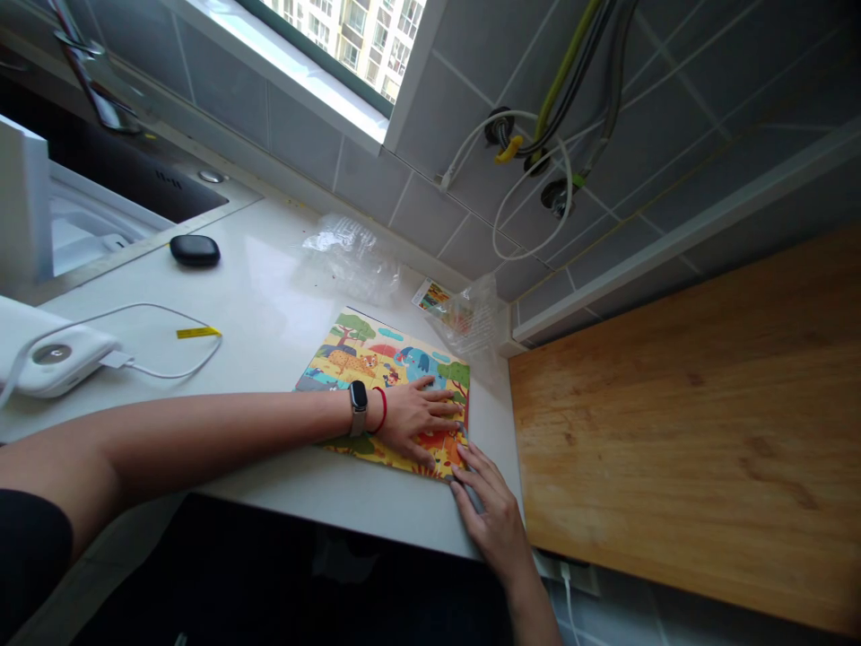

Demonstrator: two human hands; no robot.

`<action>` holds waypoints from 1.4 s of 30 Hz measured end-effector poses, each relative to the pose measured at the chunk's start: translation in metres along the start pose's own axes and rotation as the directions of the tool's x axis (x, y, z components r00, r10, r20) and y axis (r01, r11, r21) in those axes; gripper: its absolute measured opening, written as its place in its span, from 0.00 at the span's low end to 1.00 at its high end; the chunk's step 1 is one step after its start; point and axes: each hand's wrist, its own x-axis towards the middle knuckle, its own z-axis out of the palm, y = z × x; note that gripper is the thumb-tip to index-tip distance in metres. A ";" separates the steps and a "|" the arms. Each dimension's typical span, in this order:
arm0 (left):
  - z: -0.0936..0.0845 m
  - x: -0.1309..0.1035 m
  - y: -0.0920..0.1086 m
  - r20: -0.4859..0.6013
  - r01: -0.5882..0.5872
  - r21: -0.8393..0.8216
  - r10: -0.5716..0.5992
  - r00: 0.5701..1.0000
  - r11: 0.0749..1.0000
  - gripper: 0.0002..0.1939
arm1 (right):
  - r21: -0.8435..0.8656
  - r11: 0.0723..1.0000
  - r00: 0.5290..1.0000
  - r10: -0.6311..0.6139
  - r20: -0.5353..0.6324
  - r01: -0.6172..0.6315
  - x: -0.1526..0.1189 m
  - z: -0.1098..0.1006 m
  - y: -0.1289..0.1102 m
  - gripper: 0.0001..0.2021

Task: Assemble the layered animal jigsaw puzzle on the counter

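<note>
A flat, colourful animal-picture puzzle [356, 359] lies on the white counter, showing a leopard, an elephant and trees. My left hand [417, 417] rests palm down across its right half, fingers spread. It wears a dark watch and a red string on the wrist and covers part of the picture. At the near right corner, my right hand [490, 502] touches the puzzle's edge with its fingertips. Its fingers are extended and the thumb is apart from them. Whether a loose piece lies under those fingertips is hidden.
Crumpled clear plastic [353, 256] and a small picture card [430, 294] lie behind the puzzle. A wooden board [673, 431] borders the right side. At left are a black case [195, 250], a white device [60, 354] with a cable, and the sink [134, 170].
</note>
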 end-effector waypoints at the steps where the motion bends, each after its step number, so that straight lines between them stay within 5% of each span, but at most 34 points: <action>1: 0.000 0.000 0.000 -0.002 -0.001 0.001 0.001 1.000 1.000 0.38 | -0.010 1.000 1.000 -0.022 0.018 0.022 0.001 -0.002 0.002 0.15; 10: -0.004 0.000 0.001 0.042 -0.002 0.019 0.001 0.999 1.000 0.39 | -0.162 0.960 0.960 -0.192 0.205 0.227 0.002 -0.011 0.014 0.26; 17: 0.000 -0.001 -0.001 0.001 -0.014 0.041 0.014 1.000 0.999 0.37 | -0.218 0.975 0.947 0.032 0.321 0.042 0.012 -0.008 -0.018 0.18; 29: 0.003 -0.003 0.001 -0.002 0.013 -0.036 -0.013 1.000 0.999 0.39 | -0.241 0.963 0.922 0.202 0.331 -0.125 0.007 0.015 -0.029 0.32; 42: -0.035 -0.093 0.006 -0.034 0.161 0.100 -0.158 0.987 0.982 0.36 | -0.290 0.939 0.876 0.291 0.385 -0.185 0.026 0.008 -0.035 0.28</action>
